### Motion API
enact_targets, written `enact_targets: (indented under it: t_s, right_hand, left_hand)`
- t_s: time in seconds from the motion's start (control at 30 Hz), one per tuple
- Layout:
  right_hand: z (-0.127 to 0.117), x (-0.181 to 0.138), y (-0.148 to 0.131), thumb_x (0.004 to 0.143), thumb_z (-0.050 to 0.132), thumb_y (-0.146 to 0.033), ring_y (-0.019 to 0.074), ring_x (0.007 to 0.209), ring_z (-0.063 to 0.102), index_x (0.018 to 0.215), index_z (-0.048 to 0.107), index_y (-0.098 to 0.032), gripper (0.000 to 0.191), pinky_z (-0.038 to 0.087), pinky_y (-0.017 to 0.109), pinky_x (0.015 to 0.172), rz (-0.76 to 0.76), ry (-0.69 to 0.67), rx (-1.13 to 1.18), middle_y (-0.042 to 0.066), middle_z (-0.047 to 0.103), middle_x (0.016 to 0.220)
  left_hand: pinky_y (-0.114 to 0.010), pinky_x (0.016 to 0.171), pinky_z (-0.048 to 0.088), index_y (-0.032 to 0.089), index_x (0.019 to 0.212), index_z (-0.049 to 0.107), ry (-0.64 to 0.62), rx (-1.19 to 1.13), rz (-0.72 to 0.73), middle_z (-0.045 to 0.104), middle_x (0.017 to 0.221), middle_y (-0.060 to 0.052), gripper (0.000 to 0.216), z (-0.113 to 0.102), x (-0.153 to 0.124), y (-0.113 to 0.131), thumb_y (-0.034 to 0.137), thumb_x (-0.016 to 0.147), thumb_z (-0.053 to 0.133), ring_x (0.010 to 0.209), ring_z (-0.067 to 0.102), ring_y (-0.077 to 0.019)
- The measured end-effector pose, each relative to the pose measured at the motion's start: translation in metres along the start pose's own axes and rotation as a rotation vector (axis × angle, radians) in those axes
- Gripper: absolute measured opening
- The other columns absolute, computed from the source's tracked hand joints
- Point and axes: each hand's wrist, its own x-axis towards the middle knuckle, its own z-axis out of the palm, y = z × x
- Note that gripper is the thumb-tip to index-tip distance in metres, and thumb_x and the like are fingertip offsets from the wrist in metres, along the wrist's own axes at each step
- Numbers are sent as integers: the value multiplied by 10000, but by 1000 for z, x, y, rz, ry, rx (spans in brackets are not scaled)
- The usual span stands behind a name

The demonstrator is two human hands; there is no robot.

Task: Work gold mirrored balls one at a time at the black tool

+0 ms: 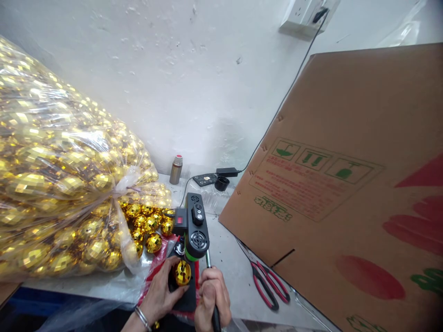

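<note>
My left hand (pixel 162 293) pinches a small gold mirror ball (pixel 182 273) on the black base of a small press machine (pixel 195 226). The machine is black with a green ring and a red switch on its left side. My right hand (pixel 212 299) is closed round the machine's lever handle (pixel 208 261), which rises toward the machine head. A metal bracelet sits on my left wrist. More loose gold mirror balls (pixel 148 226) lie just left of the machine.
A huge clear plastic bag of gold mirror balls (pixel 51 184) fills the left. A large cardboard sheet (pixel 346 184) leans at the right. Red-handled scissors (pixel 268 286) lie beside it. A small metal bottle (pixel 176 169), a black adapter (pixel 226 172) and cable sit by the wall.
</note>
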Motion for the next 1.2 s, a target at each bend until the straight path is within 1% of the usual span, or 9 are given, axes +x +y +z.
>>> enact_targets:
  t_s: [0.43,0.53,0.67,0.73,0.87,0.93,1.0,1.13,1.2]
  right_hand:
    - [-4,-3,0,1044,368,-164,114,617,494,729,492,-221,343,420,264,637,27,-44,-53,-29,493,687]
    - [-5,-9,5,1058,362,-213,119,618,519,724,498,-224,361,448,277,662,-15,-70,-79,-24,528,695]
    - [-4,-17,13,1068,327,-214,121,629,550,752,493,-231,357,493,316,795,-75,-83,-127,-30,553,705]
    - [-5,-17,14,1067,318,-211,122,638,559,771,500,-231,348,499,294,741,-93,-93,-116,-25,554,714]
    - [-9,2,0,1062,338,-218,115,621,549,752,508,-225,353,462,235,579,-106,-156,-101,-17,533,702]
    - [-11,21,-14,1051,355,-163,98,597,522,752,497,-220,335,432,212,542,-38,-164,-97,-23,513,700]
    - [-11,44,-30,1041,392,-136,88,604,520,765,507,-219,311,428,194,552,94,-175,-67,-33,499,696]
    - [-9,72,-47,1040,427,-146,75,592,507,731,490,-221,324,416,171,555,138,-191,-41,-47,490,665]
    - [-8,71,-47,1041,419,-145,74,596,502,739,492,-222,321,414,168,559,130,-191,-26,-47,489,670]
  left_hand:
    - [-527,1045,565,203,1214,615,-7,14,20,726,1254,-156,492,2,0,-4,305,755,758,1186,698,-348]
    - [-515,1030,575,203,1218,615,-2,20,36,730,1240,-148,494,3,1,-5,297,752,751,1166,706,-339]
    - [-492,1018,585,208,1211,622,2,19,53,735,1231,-138,488,2,0,-6,277,746,750,1156,712,-330]
    - [-494,1014,588,207,1213,621,4,28,57,736,1229,-140,494,2,0,-5,276,743,755,1153,714,-330]
    - [-500,1008,593,202,1215,617,1,46,66,739,1213,-139,485,1,2,-2,284,755,749,1133,722,-323]
    - [-498,1015,592,205,1214,618,2,54,70,741,1215,-132,484,2,3,-3,277,754,750,1139,723,-319]
    - [-496,1024,591,211,1225,619,21,76,91,738,1237,-129,489,3,0,-8,266,758,752,1161,717,-319]
    - [-444,1002,611,228,1294,623,113,197,248,715,1312,-146,494,-4,-26,-31,290,820,744,1210,702,-322]
    - [-369,948,636,275,1274,670,93,278,351,726,1303,-122,423,-10,-46,-42,353,863,738,1172,725,-299]
